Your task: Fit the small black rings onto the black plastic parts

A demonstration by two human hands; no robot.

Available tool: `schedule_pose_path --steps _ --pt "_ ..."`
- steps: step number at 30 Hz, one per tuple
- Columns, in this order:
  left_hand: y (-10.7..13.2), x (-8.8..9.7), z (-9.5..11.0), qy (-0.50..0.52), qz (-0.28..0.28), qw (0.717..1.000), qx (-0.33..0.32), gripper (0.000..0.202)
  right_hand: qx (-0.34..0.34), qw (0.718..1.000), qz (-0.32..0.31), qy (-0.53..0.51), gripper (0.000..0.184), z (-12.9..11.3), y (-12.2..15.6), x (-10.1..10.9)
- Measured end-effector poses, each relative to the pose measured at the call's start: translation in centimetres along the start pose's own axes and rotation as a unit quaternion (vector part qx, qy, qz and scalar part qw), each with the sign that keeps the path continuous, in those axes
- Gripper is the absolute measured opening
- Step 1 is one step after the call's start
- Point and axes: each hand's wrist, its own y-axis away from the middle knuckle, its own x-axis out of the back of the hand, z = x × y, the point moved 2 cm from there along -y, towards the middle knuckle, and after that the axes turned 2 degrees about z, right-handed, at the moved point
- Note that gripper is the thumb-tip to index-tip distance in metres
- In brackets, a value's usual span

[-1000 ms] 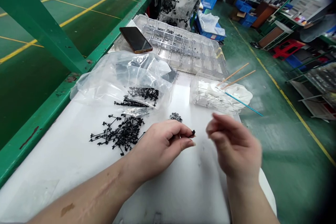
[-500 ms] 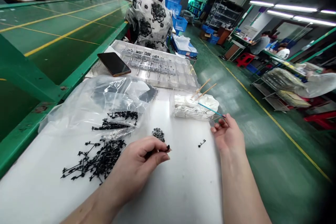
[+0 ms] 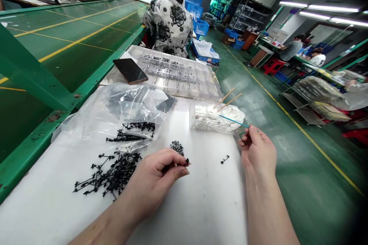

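Observation:
My left hand (image 3: 155, 172) pinches a tiny black plastic part (image 3: 187, 162) between thumb and fingers, just below a small heap of black rings (image 3: 176, 147). To its left lies a tangle of black plastic sprues (image 3: 110, 174) on the white table (image 3: 201, 206). My right hand (image 3: 257, 151) holds the end of a thin blue-tipped stick (image 3: 234, 121), which reaches back into a transparent box of white cloth (image 3: 214, 120). A small black piece (image 3: 224, 159) lies on the table below that box, apart from both hands.
A plastic bag (image 3: 115, 109) holding more black sprues lies at the table's left. Behind it are a compartment tray of small parts (image 3: 175, 72) and a phone (image 3: 130, 71). A green bench (image 3: 71, 57) runs along the left; a person in a floral top (image 3: 169, 26) sits beyond.
My right hand has moved from mid-air to the blue stick, and a small black piece now lies on the table. The view has tilted up. My left hand still pinches its part.

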Motion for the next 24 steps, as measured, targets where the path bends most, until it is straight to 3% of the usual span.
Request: schedule_pose_path --steps 5,12,19,24 --pt "0.1 0.0 -0.2 0.002 0.013 1.0 -0.001 0.013 0.017 0.999 -0.006 -0.028 0.044 -0.8 0.1 0.4" --pt "-0.2 0.9 0.8 0.045 0.048 0.997 0.03 0.011 -0.02 0.983 -0.138 -0.119 0.029 -1.9 3.1 -0.9" --pt "0.1 1.1 1.0 0.073 0.072 0.994 0.043 0.008 -0.026 0.97 -0.223 -0.093 0.02 -1.4 6.4 -2.0" --pt "0.1 1.2 0.9 0.089 0.081 0.992 0.039 0.006 -0.021 0.969 -0.236 -0.071 0.017 -1.7 7.0 -2.0"
